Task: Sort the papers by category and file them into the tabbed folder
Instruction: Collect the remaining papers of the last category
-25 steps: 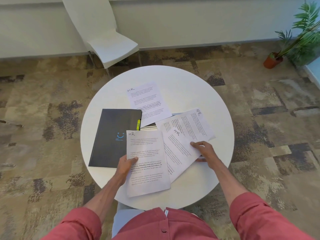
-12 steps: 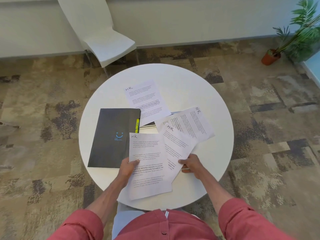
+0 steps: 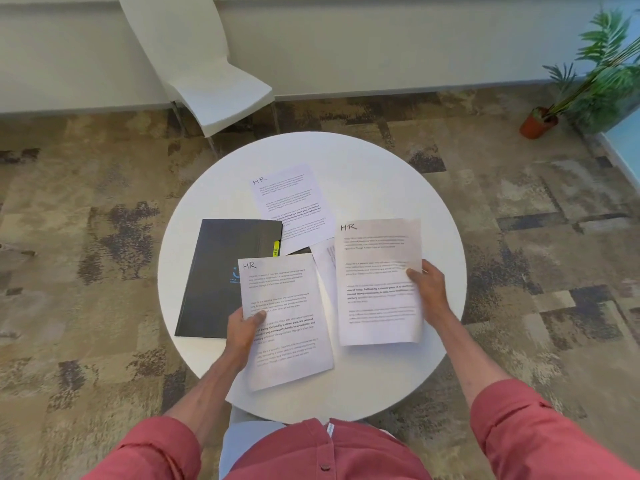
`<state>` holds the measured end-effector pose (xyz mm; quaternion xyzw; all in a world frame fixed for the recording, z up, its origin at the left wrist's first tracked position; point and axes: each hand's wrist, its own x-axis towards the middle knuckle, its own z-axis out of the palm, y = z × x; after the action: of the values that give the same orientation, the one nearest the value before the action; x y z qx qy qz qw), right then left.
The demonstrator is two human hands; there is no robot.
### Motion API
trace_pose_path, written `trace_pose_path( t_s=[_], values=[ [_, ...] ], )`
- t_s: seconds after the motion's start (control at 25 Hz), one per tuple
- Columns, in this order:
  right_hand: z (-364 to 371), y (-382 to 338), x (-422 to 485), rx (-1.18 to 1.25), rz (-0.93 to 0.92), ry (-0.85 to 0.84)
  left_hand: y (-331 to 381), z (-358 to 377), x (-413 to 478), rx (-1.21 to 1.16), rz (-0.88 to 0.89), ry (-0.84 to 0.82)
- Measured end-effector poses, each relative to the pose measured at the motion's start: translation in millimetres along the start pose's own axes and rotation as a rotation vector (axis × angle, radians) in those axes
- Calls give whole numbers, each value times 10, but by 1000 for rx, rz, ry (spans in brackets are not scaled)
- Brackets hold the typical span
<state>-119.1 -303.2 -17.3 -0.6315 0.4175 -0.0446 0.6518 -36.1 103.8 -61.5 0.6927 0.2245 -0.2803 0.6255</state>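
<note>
The left hand [image 3: 244, 325] pinches the left edge of a sheet [image 3: 285, 323] marked HR, thumb on top; its long axis runs away from the person, heading at the far end, tilted slightly left. The right hand [image 3: 429, 292] grips the right edge of a second HR sheet [image 3: 379, 282], upright, heading far, blurred. A third HR sheet [image 3: 292, 206] lies flat further back on the round white table [image 3: 381, 174], leaning left. The dark folder [image 3: 221, 271] lies shut on the left, a yellow tab [image 3: 276, 248] at its right edge.
</note>
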Motion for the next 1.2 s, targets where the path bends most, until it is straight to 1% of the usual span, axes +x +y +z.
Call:
trace_pose_path(
  t_s=[0.12, 0.2, 0.28, 0.44, 0.52, 0.64, 0.68, 0.76, 0.8, 0.84, 0.92, 0.96, 1.0, 1.04, 1.08, 1.12, 1.2],
  values=[
    [59, -106, -31, 86, 79, -88, 22, 49, -18, -70, -40, -23],
    [272, -74, -123, 37, 125, -134, 83, 144, -60, -86, -52, -73],
    [519, 28, -199, -79, 150, -174, 160, 261, -98, -94, -59, -124],
    [880, 311, -253, -202, 85, -271, 246, 398, -120, -74, -65, -183],
    [990, 423, -256, -251, 54, -292, 258, 413, -133, -76, -67, -213],
    [1100, 638, -196, -268, 42, -290, 266, 408, -170, -191, -76, -283],
    [1138, 648, -211, -259, 47, -285, 273, 409, -183, -176, -50, -273],
    [1175, 632, -214, -245, 77, -281, 247, 419, -164, -65, 24, -196],
    [1166, 613, -199, -253, 85, -267, 226, 411, -137, -17, 42, -165],
    [1131, 588, -168, -275, 69, -212, 209, 403, -111, 10, 42, -146],
    [982, 561, -35, -416, 4, 64, 228, 377, -103, 30, 32, -124],
    [869, 531, 26, -543, 1, 217, 240, 353, -100, 39, 32, -118],
    [747, 502, 74, -676, 36, 328, 249, 324, -91, 51, 31, -115],
    [630, 484, 123, -779, 93, 385, 246, 290, -70, 62, 29, -113],
    [522, 459, 171, -844, 158, 390, 237, 254, -49, 74, 26, -111],
    [446, 449, 212, -882, 216, 358, 221, 218, -31, 80, 23, -108],
    [369, 475, 290, -899, 314, 236, 215, 165, -26, 90, 13, -100]
  ],
)
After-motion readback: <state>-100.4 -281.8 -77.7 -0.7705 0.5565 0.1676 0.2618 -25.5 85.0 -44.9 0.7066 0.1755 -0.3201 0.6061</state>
